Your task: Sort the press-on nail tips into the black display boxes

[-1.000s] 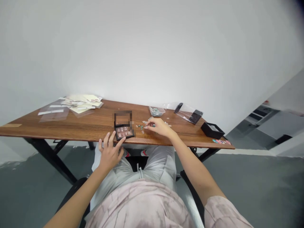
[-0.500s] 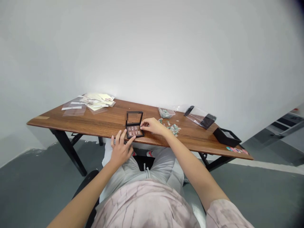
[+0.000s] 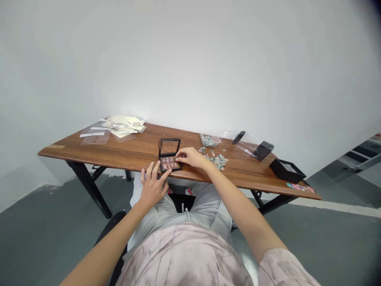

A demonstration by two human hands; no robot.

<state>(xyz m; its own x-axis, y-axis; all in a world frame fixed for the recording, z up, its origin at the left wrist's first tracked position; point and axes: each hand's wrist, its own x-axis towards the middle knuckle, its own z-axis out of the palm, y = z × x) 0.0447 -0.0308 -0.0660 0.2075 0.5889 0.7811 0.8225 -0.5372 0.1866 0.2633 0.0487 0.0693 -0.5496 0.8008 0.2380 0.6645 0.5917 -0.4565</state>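
Black hinged nail case (image 3: 170, 163): open near the front edge of the brown wooden bench (image 3: 74, 151), long axis along that edge, lid raised toward the far side.
Right hand (image 3: 193, 157): fingertips (image 3: 177, 157) on the case's right end (grip unclear).
Left hand (image 3: 153, 188): open, thumb at the case's front edge.

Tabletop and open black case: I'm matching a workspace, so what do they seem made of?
The tabletop looks like varnished wood, with brown grain under a soft sheen; possibly veneer. The open black case looks like matte plastic, going by its even, dull frame, though it shows too small to be sure.
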